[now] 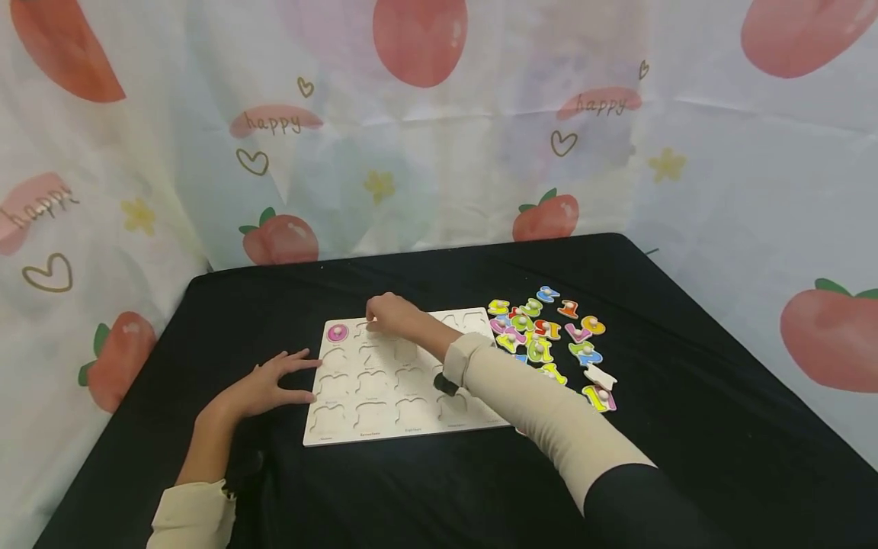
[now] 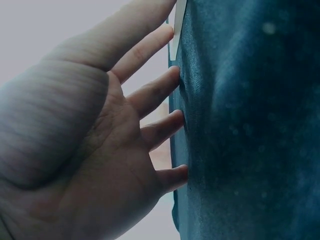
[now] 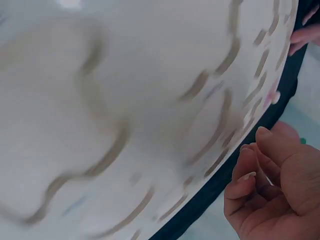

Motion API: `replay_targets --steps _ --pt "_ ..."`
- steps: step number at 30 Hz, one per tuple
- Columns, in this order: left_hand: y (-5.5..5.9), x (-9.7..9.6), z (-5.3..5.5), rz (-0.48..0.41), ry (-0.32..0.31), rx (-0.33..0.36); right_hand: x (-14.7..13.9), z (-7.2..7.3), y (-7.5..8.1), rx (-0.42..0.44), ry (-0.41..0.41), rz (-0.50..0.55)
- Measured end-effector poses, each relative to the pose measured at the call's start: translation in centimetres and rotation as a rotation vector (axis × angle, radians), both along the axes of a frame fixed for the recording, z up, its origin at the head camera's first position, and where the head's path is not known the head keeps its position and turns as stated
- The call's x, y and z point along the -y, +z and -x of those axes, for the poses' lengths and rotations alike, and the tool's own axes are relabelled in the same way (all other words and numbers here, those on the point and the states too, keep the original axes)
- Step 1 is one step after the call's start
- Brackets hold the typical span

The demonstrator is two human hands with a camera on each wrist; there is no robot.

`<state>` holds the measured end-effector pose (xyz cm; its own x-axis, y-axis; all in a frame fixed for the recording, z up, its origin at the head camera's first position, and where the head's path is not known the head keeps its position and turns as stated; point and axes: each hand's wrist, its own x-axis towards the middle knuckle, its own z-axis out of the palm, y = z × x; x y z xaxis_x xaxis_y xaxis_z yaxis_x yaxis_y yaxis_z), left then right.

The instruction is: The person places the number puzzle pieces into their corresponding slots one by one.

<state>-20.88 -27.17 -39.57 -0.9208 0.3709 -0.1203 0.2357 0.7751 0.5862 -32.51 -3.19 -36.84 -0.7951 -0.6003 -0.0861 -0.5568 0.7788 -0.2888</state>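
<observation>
A pale wooden puzzle board (image 1: 384, 427) with number-shaped recesses lies on the black cloth. A pink ring-shaped piece with a knob (image 1: 338, 332) sits in its top left recess. My left hand (image 1: 257, 387) has its fingers spread, with thumb and forefinger at the board's left edge. Over the top row, just right of the pink piece, is my right hand (image 1: 396, 316). In the right wrist view its fingers are loosely curled, the thumb near the forefinger, and no piece shows between them. The head view hides its fingertips partly.
Colourful number pieces with knobs (image 1: 539, 351) lie in a loose pile at the board's right side, partly overlapping. One piece (image 1: 600, 377) shows its plain pale side. A fruit-printed curtain (image 1: 453, 168) hangs behind and beside the black-covered table (image 1: 411, 503).
</observation>
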Motion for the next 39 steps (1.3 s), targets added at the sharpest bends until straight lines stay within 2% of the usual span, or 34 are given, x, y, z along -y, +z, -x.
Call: replay_targets --steps 8,17,21,25,29,32,36,39 --pt "0.4 0.0 0.0 -0.002 -0.018 0.001 -6.9 1.4 0.0 -0.014 -0.037 -0.03" --pt "0.3 -0.1 0.8 0.005 -0.022 0.007 -14.7 2.5 0.2 0.007 -0.184 0.004" --pt "0.3 0.0 0.8 0.013 -0.018 0.01 -17.2 2.6 0.2 0.007 -0.207 0.009" --pt "0.0 0.1 0.7 0.006 -0.018 0.007 -19.9 3.0 0.2 -0.035 -0.219 0.007" --pt "-0.1 0.1 0.6 0.0 -0.015 0.005 -22.8 3.6 0.4 -0.119 -0.259 -0.035" --pt "0.0 0.1 0.5 -0.007 -0.01 0.003 -24.9 3.9 0.7 -0.143 -0.298 -0.067" --pt "0.1 0.1 0.3 -0.01 0.001 -0.005 -26.9 4.2 1.2 -0.098 -0.338 -0.106" --pt "0.0 0.3 0.3 -0.006 0.003 -0.01 -27.8 4.1 1.6 -0.021 -0.356 -0.16"
